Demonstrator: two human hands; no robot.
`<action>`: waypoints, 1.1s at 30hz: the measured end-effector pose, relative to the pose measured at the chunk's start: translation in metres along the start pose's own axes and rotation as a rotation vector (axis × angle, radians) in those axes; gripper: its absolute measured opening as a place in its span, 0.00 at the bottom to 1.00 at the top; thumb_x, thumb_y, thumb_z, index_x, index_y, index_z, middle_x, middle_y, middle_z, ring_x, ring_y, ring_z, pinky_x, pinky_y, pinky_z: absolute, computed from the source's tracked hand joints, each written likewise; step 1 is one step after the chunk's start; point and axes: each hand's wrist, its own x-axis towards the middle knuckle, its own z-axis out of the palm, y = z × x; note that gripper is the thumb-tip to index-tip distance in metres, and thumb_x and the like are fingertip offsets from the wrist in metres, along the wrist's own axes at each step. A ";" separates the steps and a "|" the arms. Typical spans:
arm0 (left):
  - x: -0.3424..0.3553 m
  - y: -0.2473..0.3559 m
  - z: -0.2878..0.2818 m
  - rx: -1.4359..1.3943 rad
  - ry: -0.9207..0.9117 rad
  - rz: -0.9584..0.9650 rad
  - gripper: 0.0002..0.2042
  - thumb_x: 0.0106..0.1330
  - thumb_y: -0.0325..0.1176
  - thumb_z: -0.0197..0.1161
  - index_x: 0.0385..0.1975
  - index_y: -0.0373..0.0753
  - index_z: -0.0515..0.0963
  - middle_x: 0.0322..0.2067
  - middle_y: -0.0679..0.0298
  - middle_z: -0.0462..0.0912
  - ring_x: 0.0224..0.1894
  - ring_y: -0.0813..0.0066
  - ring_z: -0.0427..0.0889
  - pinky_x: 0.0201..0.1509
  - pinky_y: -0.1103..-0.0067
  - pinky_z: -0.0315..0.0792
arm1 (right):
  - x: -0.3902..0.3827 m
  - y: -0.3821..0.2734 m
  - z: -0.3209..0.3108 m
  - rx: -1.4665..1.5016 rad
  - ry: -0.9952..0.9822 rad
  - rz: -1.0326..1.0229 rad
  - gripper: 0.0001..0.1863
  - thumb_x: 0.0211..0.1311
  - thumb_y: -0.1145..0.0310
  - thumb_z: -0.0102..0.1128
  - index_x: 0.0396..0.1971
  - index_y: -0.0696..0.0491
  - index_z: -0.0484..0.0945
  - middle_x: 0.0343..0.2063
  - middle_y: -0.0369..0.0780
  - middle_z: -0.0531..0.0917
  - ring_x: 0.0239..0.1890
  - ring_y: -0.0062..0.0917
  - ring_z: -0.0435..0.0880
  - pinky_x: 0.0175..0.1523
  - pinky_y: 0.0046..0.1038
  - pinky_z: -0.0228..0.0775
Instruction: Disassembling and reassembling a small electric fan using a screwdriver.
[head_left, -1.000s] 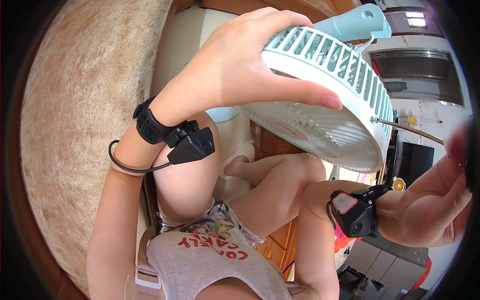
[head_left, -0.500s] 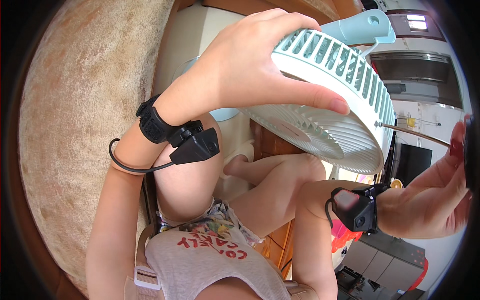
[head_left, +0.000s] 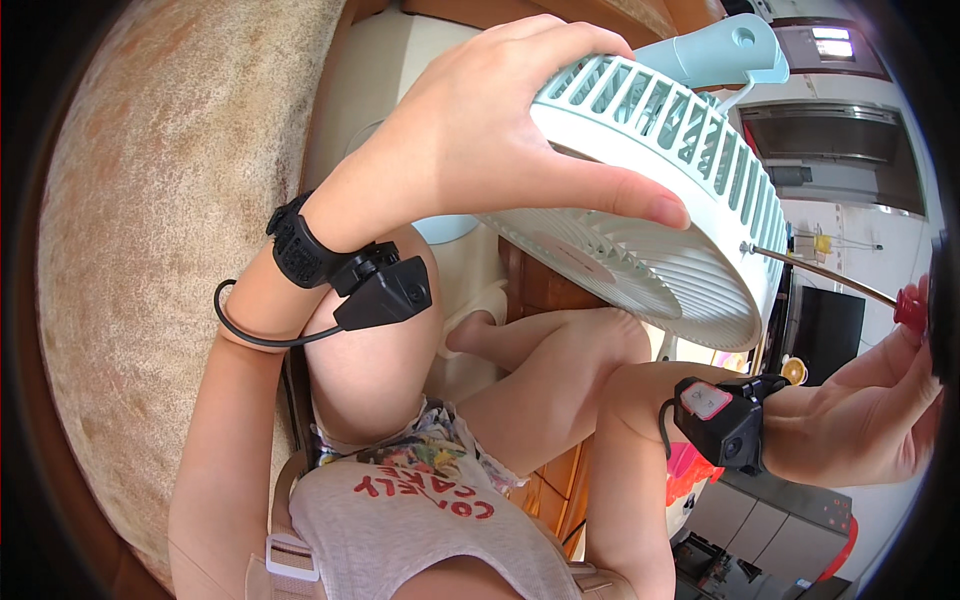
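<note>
A round fan (head_left: 655,130) with a white front rim and a pale blue slatted back is tilted above my legs, its front grille facing downward. My left hand (head_left: 480,130) is wrapped over the rim, thumb along the white front edge and fingers over the slatted side. At the far right, my right hand (head_left: 870,425) grips the red handle of a screwdriver (head_left: 835,274), partly cut off by the dark edge of the view. The screwdriver's metal shaft runs left to a small screw (head_left: 746,248) on the rim, its tip touching there.
The fan's pale blue stand arm (head_left: 715,55) sticks out behind it. A beige cushioned seat (head_left: 180,230) lies along the left. Below the fan are my bent legs (head_left: 560,370) and a wooden drawer front (head_left: 545,280). Grey cabinets (head_left: 760,520) stand at the lower right.
My right hand has dropped slightly and its fingers have shifted on the handle, showing more of the red. The fan and my left hand have moved slightly left; the tip stays at the screw.
</note>
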 end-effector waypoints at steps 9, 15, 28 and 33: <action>-0.004 -0.023 0.019 0.111 0.134 -0.093 0.41 0.32 0.63 0.73 0.42 0.33 0.77 0.37 0.54 0.80 0.43 0.60 0.79 0.50 0.74 0.72 | -0.002 -0.009 0.012 -0.137 -0.012 0.048 0.15 0.67 0.69 0.44 0.45 0.63 0.73 0.41 0.49 0.79 0.44 0.34 0.79 0.57 0.40 0.67; -0.004 -0.022 0.019 0.160 0.160 -0.030 0.41 0.32 0.64 0.72 0.41 0.33 0.78 0.36 0.53 0.81 0.42 0.60 0.79 0.47 0.74 0.72 | -0.004 -0.012 0.017 -0.151 0.005 0.054 0.16 0.68 0.68 0.42 0.46 0.63 0.73 0.42 0.49 0.78 0.45 0.34 0.78 0.57 0.40 0.67; -0.007 -0.024 0.022 0.196 0.221 0.004 0.42 0.32 0.65 0.71 0.41 0.33 0.77 0.34 0.54 0.81 0.40 0.59 0.79 0.46 0.73 0.72 | 0.004 -0.014 0.015 0.166 0.020 0.040 0.24 0.70 0.56 0.39 0.40 0.62 0.78 0.40 0.52 0.81 0.45 0.44 0.80 0.51 0.40 0.72; -0.002 -0.005 0.008 0.122 0.135 -0.003 0.40 0.36 0.62 0.71 0.42 0.31 0.76 0.34 0.53 0.80 0.39 0.60 0.79 0.44 0.74 0.72 | 0.002 -0.013 -0.005 -0.228 -0.066 0.021 0.20 0.68 0.62 0.42 0.40 0.64 0.78 0.37 0.54 0.81 0.38 0.37 0.83 0.46 0.32 0.74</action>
